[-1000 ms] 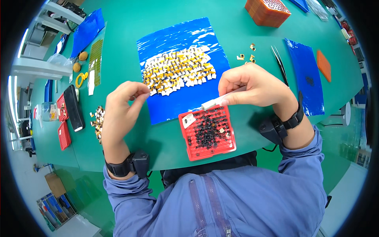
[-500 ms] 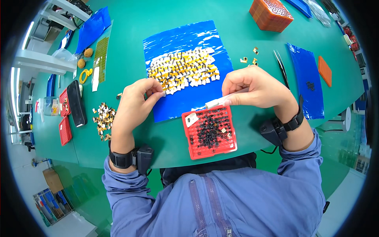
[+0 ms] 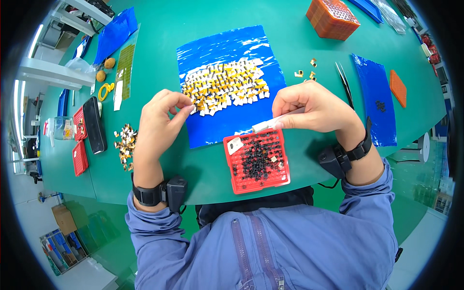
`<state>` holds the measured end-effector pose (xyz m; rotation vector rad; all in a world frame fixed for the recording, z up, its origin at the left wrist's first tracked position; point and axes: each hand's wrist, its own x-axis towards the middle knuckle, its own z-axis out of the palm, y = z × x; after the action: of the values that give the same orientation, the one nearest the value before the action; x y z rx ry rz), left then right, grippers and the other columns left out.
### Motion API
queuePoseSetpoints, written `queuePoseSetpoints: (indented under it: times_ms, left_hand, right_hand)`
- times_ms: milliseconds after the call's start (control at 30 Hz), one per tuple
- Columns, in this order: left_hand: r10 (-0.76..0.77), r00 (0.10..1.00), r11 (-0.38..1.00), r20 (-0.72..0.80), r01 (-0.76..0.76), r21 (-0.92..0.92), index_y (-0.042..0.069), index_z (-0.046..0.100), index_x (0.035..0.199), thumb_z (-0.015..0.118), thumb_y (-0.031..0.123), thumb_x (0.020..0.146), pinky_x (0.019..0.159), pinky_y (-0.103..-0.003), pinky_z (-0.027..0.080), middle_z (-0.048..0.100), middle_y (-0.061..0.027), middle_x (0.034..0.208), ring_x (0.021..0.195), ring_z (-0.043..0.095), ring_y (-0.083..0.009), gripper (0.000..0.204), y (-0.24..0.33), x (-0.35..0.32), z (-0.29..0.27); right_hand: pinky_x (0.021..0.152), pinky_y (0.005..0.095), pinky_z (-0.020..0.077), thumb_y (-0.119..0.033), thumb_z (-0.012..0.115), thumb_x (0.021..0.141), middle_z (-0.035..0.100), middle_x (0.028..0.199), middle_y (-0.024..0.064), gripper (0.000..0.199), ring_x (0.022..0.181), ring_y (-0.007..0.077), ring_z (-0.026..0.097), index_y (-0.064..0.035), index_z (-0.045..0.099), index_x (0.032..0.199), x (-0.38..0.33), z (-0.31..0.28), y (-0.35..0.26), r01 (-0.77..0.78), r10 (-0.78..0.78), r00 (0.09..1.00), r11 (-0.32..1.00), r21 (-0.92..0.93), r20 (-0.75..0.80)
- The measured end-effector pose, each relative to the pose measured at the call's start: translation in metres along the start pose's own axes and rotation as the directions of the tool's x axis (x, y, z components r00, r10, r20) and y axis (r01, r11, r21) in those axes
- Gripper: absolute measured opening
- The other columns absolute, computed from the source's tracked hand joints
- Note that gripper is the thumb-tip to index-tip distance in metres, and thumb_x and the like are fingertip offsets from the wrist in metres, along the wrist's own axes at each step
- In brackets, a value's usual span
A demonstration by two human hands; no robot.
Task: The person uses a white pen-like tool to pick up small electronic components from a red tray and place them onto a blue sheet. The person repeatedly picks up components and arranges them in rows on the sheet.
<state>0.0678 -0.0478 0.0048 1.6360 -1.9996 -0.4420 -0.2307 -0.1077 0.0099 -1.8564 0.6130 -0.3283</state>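
Observation:
My right hand is closed round a slim white rod-like tool, its blunt end above the top edge of a red tray. The tray holds many small black round parts, a white scrap and a few pale pieces. My left hand is pinched at the left edge of a blue sheet; what lies between its fingertips is too small to make out. Packed rows of little white-and-gold pieces cover the sheet's middle. A loose heap of similar pieces lies beside my left forearm.
On the right are tweezers, a second blue sheet with small dark parts, and an orange slab. Stacked orange trays stand far right. A black case, red trays and yellow scissors lie left.
My left hand has drawn back slightly left and up from the packed pieces, still pinched. The blue sheet has shifted a little. My right hand and the white tool stay in place.

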Motion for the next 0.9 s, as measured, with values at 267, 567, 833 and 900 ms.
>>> queuePoseSetpoints:
  times_ms: [267,567,833,900]
  left_hand:
    - [0.026,0.993,0.998,0.119,-0.033,0.059,0.003,0.07,0.088,0.069,0.003,0.073,0.059,-0.029,0.044,0.058,-0.0072,0.074,0.067,0.056,-0.017,0.015,0.005,-0.011,-0.009]
    - [0.037,0.987,0.994,0.154,-0.052,0.095,0.004,0.07,0.092,0.068,0.004,0.074,0.062,-0.032,0.044,0.056,-0.0095,0.075,0.069,0.056,-0.0225,0.017,0.006,-0.013,-0.009]
    - [0.058,0.984,0.989,0.167,-0.079,0.122,0.004,0.07,0.091,0.067,0.005,0.074,0.062,-0.033,0.043,0.057,-0.0097,0.074,0.069,0.056,-0.0232,0.017,0.005,-0.014,-0.008]
    - [0.065,0.983,0.988,0.17,-0.087,0.129,0.004,0.07,0.091,0.067,0.005,0.074,0.062,-0.033,0.043,0.057,-0.0097,0.074,0.069,0.056,-0.0233,0.017,0.006,-0.014,-0.009]
  right_hand:
    - [0.054,0.0191,0.041,-0.012,0.072,0.079,0.056,0.067,-0.0011,0.017,0.061,0.0042,0.05,-0.0001,0.06,0.08,0.0,0.0,-0.001,-0.04,0.04,0.999,0.999,-0.01,0.004]
    - [0.052,0.0204,0.0382,-0.016,0.071,0.08,0.053,0.063,-0.0015,0.018,0.058,0.0047,0.047,-0.001,0.061,0.079,0.0,0.001,0.0,0.005,-0.006,1.0,1.0,-0.018,-0.024]
    - [0.052,0.0188,0.0393,-0.012,0.072,0.079,0.056,0.067,-0.0016,0.017,0.059,0.0041,0.049,-0.0003,0.06,0.08,0.001,0.0,-0.002,0.002,-0.002,1.0,0.999,-0.032,-0.006]
    - [0.052,0.0187,0.0393,-0.012,0.072,0.079,0.056,0.067,-0.0017,0.017,0.059,0.004,0.049,-0.0003,0.06,0.08,0.001,0.0,-0.002,0.0,0.0,1.0,0.999,-0.034,-0.005]
